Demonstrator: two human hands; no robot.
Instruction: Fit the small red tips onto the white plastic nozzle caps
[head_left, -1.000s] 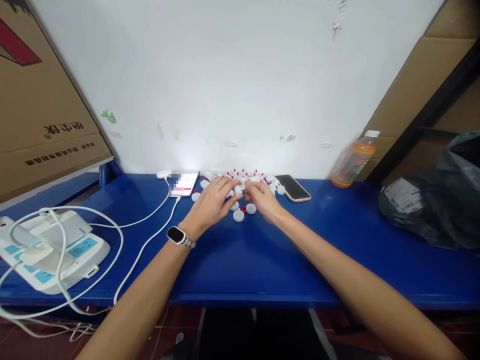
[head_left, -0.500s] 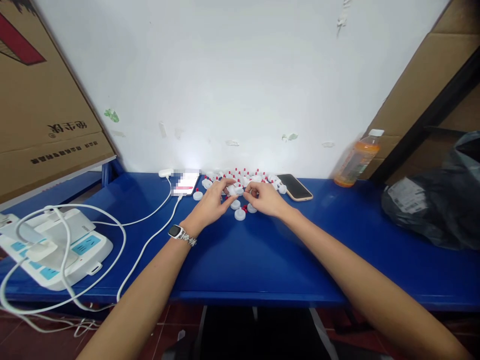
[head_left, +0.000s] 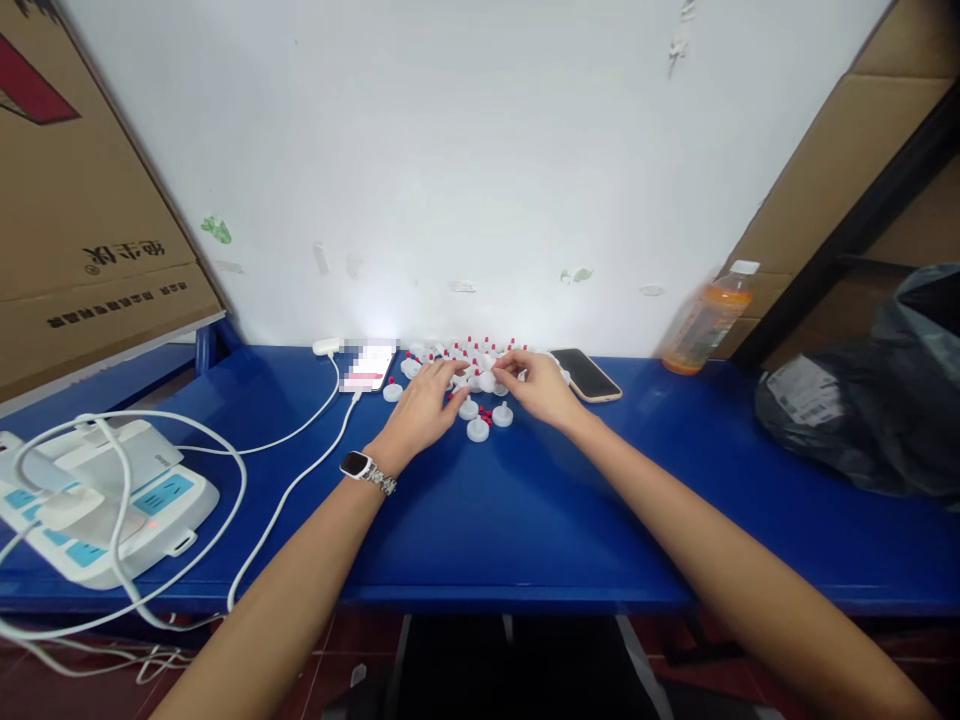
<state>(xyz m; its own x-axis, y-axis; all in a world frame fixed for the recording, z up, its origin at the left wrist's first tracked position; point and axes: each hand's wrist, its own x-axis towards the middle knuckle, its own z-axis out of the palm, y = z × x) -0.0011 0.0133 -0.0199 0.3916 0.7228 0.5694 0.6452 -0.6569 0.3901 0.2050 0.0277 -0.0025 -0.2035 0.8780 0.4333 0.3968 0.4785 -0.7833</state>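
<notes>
Several small white plastic caps (head_left: 478, 429) and tiny red pieces (head_left: 486, 415) lie in a cluster on the blue table (head_left: 525, 510) near the wall. My left hand (head_left: 424, 405), with a watch on its wrist, rests palm down at the left of the cluster, its fingertips among the caps. My right hand (head_left: 538, 388) is at the cluster's right side and pinches a white cap (head_left: 487, 381) between thumb and forefinger. Both hands nearly meet above the loose caps.
A lit phone (head_left: 367, 366) on a white cable lies left of the cluster, a dark phone (head_left: 587, 374) lies right of it. An orange drink bottle (head_left: 709, 320) stands by the wall. A white power strip (head_left: 105, 505) sits at the left, a dark bag (head_left: 870, 400) at the right.
My right hand has shifted slightly toward the wall and now holds a white cap at its fingertips. My left hand has lowered flatter onto the caps.
</notes>
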